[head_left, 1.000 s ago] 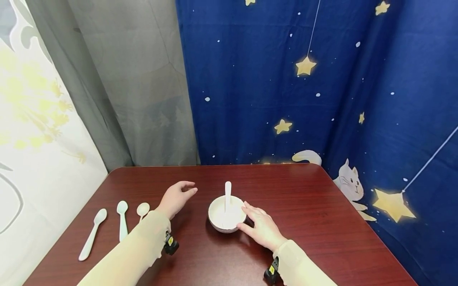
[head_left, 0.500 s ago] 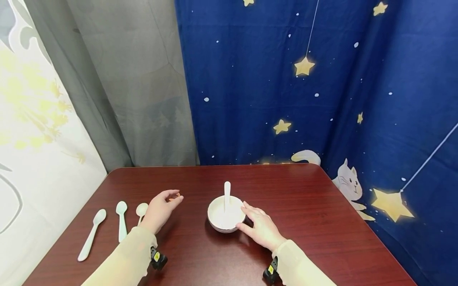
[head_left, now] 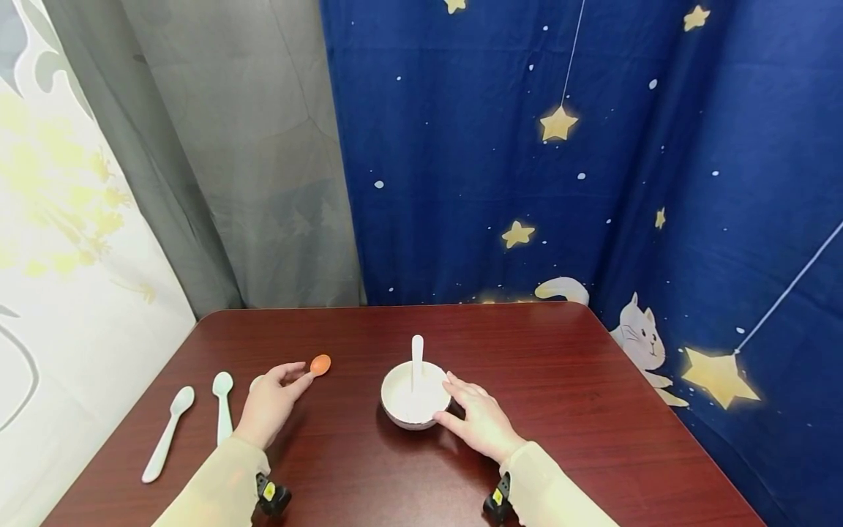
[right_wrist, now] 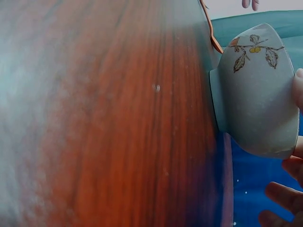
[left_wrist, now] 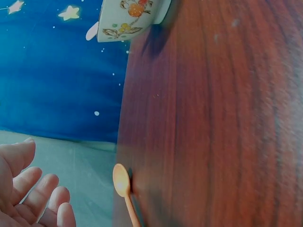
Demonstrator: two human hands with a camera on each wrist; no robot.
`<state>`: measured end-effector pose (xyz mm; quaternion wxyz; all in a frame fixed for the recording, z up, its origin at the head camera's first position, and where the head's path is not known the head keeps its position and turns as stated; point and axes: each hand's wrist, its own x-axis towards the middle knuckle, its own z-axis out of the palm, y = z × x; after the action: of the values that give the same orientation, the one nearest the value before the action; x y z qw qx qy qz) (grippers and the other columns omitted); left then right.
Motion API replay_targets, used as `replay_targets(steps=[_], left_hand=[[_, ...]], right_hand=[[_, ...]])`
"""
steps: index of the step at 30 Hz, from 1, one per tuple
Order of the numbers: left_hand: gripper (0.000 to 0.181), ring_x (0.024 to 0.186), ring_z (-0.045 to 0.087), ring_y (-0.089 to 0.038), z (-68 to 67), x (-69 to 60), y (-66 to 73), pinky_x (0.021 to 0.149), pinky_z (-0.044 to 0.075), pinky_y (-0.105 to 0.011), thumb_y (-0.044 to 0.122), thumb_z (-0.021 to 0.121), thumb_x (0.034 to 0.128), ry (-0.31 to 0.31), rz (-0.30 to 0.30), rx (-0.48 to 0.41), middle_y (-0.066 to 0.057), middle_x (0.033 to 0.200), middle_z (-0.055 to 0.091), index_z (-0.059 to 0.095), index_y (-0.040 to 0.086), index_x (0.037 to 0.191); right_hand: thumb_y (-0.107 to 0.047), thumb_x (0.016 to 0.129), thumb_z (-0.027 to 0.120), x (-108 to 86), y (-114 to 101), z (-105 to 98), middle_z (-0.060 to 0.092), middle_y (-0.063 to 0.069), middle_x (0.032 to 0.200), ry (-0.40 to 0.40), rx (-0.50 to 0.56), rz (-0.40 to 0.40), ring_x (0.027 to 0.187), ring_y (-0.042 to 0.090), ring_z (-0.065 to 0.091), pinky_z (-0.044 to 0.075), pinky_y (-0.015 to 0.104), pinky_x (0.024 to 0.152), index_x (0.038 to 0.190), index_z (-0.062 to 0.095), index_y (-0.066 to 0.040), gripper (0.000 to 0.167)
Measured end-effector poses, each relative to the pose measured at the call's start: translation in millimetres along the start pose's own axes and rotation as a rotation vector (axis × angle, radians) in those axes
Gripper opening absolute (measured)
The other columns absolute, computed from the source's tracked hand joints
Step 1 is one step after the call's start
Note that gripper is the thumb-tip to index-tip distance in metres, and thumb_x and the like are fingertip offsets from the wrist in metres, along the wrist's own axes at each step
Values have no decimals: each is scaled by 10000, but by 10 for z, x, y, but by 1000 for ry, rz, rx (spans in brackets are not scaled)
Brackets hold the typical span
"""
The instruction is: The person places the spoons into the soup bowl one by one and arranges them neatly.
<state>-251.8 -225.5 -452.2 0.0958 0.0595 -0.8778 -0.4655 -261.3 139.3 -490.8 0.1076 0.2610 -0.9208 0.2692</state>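
A white bowl with a painted fruit branch stands on the table, and a white spoon leans in it with its handle up. My right hand touches the bowl's right rim with thumb and fingers spread, not curled round it. An orange spoon lies on the table left of the bowl. My left hand is just left of it, fingers loosely bent and apart from it in the left wrist view, where the orange spoon shows its bowl end; in the head view the hand hides its handle.
At the left of the brown table lie a long pale spoon and a mint spoon. A cream spoon is mostly behind my left hand. Grey and blue star-patterned curtains hang behind the table.
My left hand has drawn back to the left and toward me, away from the bowl. The orange spoon has come into sight beside its fingertips. My right hand and the bowl have hardly moved.
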Motion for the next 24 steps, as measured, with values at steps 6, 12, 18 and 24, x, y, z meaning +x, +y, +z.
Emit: replay_targets(steps=[6,12,18,24], left_hand=[[530,1130,522,-302,-24,-37,-74,915,447,-452,366,628,934,8,-4,24,-164,1170,619,550,7,1316],[525,1121,491,-309,-37,-73,-130,907,428,-459,354,625,937,23,-25,49,-171,1181,562,550,-5,1313],[548,1084,542,-312,-48,-87,-213,913,428,-476,401,608,939,24,-48,65,-153,1181,558,556,-5,1303],[494,1064,565,-347,-57,-80,-311,906,424,-503,341,617,939,39,-52,108,-182,1120,634,576,-27,1265]], right_hand=[[-532,889,602,4,-5,4,439,64,1471,-5,-3,-4,1304,341,435,350,511,1042,1366,541,-73,665],[-520,885,613,7,-20,-8,439,70,1471,-10,5,1,1304,351,430,348,521,1041,1364,541,-68,662],[-509,885,620,3,-26,-20,436,68,1473,-11,6,6,1305,353,428,351,526,1038,1366,540,-69,656],[-488,884,632,2,-37,-31,435,87,1472,-14,8,5,1306,360,426,348,525,1043,1367,536,-59,654]])
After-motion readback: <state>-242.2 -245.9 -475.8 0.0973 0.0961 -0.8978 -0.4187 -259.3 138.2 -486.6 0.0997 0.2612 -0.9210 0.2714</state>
